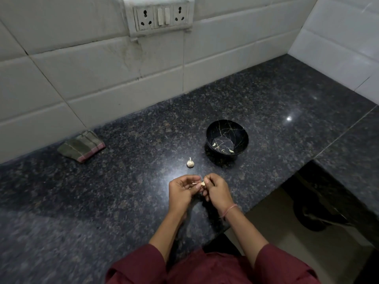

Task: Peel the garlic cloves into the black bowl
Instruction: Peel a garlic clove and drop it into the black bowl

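The person wears a dark maroon top (209, 269) with sleeves ending mid-forearm, and a thin pink thread bracelet (229, 210) circling the right wrist.

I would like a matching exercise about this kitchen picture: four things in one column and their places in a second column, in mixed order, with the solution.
Things
1. garlic bulb
2. folded cloth
3. garlic clove
4. socket panel

Places
A. on the tiled wall
B. pinched between the left hand and the right hand
C. on the counter, left of the black bowl, apart from it
D. at the far left of the counter, near that wall

Pairs: 1-C, 2-D, 3-B, 4-A
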